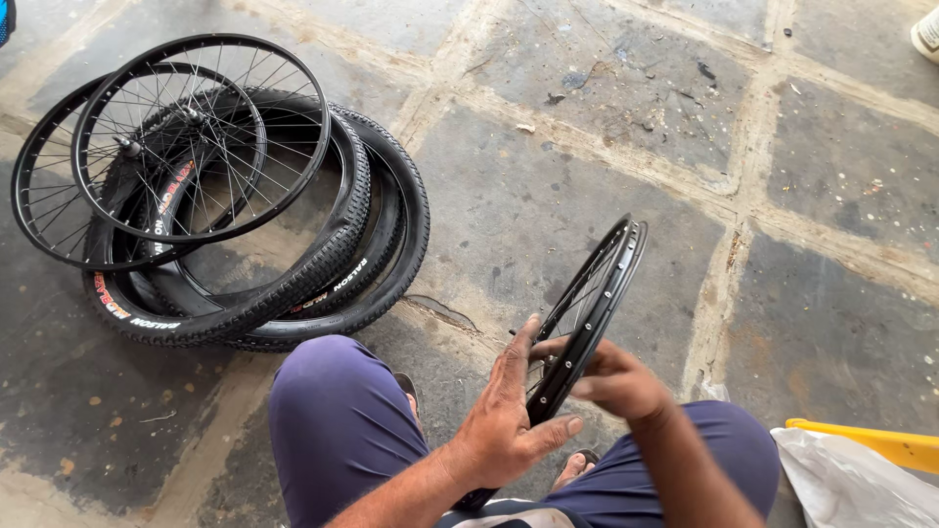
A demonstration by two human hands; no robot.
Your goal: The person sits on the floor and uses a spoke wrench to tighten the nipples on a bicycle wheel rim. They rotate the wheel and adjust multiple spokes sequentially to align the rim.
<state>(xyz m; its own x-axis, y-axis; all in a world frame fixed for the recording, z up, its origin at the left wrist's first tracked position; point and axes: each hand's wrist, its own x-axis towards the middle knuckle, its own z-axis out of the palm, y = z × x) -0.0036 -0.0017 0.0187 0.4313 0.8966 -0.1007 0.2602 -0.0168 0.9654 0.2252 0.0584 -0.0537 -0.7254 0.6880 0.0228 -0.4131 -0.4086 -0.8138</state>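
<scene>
A black spoked bicycle wheel rim [606, 279] stands on edge between my knees, seen almost edge-on. My left hand [509, 416] lies flat against its near side with the thumb hooked under the rim. My right hand [611, 381] grips the rim from the right, fingers curled over its edge near the spokes. Both legs wear dark blue trousers [337, 420].
At the left lie two black spoked wheels [196, 137] stacked on several black knobbly tyres [333, 244]. A yellow object [880, 442] and a white plastic bag [851, 484] sit at the lower right. The floor is stained concrete slabs [587, 127]. A shoe tip [927, 31] shows top right.
</scene>
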